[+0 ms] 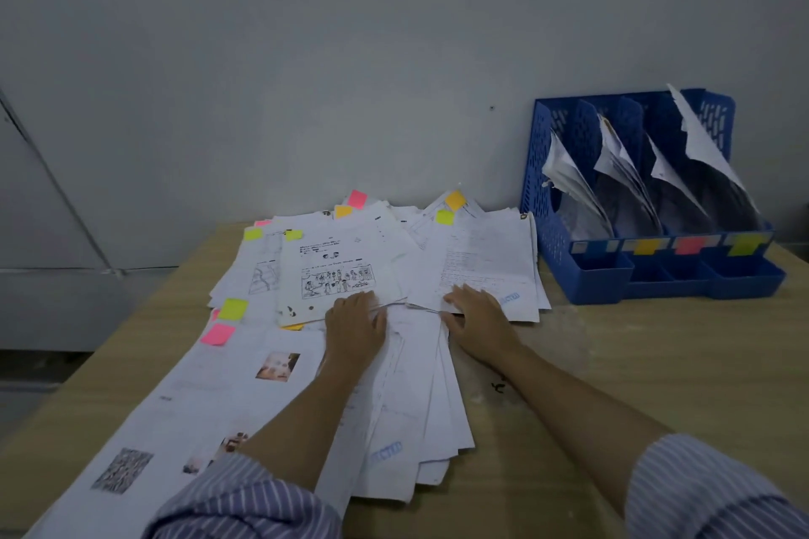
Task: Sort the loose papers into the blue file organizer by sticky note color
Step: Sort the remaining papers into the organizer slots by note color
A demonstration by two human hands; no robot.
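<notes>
Many loose papers (376,276) lie fanned in overlapping layers across the middle of the table (613,363), with pink, yellow and orange sticky notes poking from their far and left edges. Both hands rest on the heap: the left hand (355,328) lies flat with relaxed fingers on the near edge of a sheet with a row of drawn figures, and the right hand (479,322) presses down beside it, its thumb seemingly tucked under a sheet's edge, though I cannot tell whether it truly pinches anything. The blue file organizer (551,197) stands well apart at the far right against the wall, its four slots already holding leaning papers, with colour tabs along its front lip. The chief risk is lifting several clinging sheets as one, so that a paper lands in the wrong slot. Some notes are hidden under other sheets, so a colour could be misread, and a note could peel off if sheets are dragged. Sliding the heap could also push the near sheets off the front edge. The table is pale wood-grain laminate, scuffed, with a small dark mark near the right forearm. Behind it rises a plain grey wall, with a pale panel at the left.
</notes>
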